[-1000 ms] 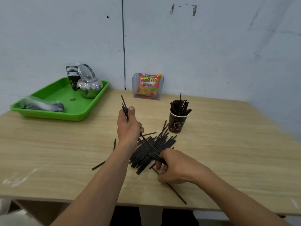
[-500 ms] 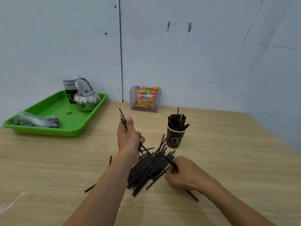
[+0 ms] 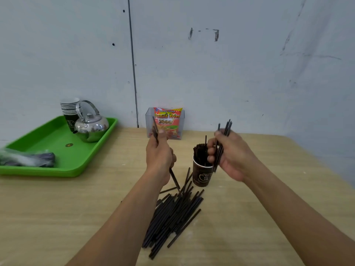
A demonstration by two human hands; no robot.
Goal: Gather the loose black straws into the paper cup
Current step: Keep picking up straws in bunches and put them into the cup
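Bench (image 3: 76, 208) carries the heap of loose black straws (image 3: 172, 217) just before the part-filled paper cup (image 3: 202, 175). Right hand (image 3: 232, 156) clenches its fingers (image 3: 211, 149) round a bundle (image 3: 219, 150) beside the cup's rim; left hand (image 3: 159, 156) grips a few more. Next, the bundle probably needs lowering endwise into the cup.

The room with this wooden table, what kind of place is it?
Probably a tea or snack corner, maybe a break room. A steel kettle and stacked paper cups sit on a green tray, and a snack packet stands in a clear holder.
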